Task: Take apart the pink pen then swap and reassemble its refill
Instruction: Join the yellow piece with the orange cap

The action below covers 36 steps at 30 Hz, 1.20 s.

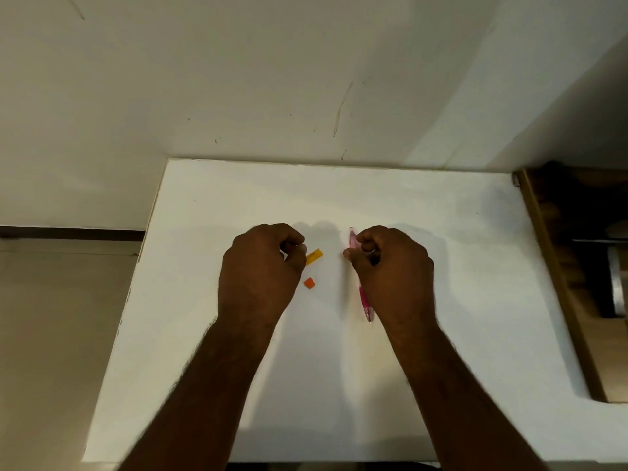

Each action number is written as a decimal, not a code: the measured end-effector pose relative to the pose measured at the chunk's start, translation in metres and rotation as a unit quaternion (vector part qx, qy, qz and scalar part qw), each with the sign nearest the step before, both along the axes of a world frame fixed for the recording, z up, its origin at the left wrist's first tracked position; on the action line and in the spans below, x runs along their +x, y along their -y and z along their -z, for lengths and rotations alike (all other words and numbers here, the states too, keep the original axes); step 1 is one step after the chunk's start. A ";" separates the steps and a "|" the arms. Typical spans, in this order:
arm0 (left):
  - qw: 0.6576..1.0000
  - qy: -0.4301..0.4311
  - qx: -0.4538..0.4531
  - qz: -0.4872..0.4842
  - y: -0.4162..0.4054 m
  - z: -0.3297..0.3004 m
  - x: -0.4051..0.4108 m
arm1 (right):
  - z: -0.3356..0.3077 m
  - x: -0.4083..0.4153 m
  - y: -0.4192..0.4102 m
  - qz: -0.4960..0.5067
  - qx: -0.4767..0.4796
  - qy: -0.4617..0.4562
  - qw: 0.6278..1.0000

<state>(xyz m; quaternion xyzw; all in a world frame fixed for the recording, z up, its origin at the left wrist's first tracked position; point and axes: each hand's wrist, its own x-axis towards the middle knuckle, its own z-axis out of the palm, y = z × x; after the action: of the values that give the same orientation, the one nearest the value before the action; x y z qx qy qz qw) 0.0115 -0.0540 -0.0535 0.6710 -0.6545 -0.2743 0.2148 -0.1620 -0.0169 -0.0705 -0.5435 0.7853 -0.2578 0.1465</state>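
A white worktop point(339, 385) fills the lower middle of the view, its far edge meeting a pale wall point(272, 79). The wall carries a few thin dark scratches point(339, 110), the longest running steeply down just above the worktop's far edge, and another near the top left corner. Left of the worktop lies a beige floor point(61, 317), with a dark skirting strip point(68, 232) along the foot of the wall. To the right, just beside the worktop, stands a brown wooden frame point(557, 283) with a dark space inside; a grey metal piece point(616, 287) shows in it, too dim to tell what it is
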 end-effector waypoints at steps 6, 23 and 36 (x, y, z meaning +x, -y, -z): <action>1.000 0.001 -0.003 -0.016 0.002 -0.001 0.003 | -0.014 0.025 -0.006 -0.122 -0.021 0.004 0.992; 0.999 0.022 0.025 0.011 0.002 0.005 0.003 | -0.018 0.025 -0.005 -0.097 -0.017 0.115 0.989; 0.994 0.079 0.054 0.049 -0.005 0.001 -0.005 | -0.026 0.008 0.002 0.030 0.005 0.359 0.933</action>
<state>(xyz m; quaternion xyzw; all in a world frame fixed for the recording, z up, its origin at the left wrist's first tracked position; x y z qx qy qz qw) 0.0066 -0.0492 -0.0549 0.6685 -0.6855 -0.2656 0.1125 -0.1537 -0.0192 -0.0440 -0.3900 0.6974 -0.4361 0.4140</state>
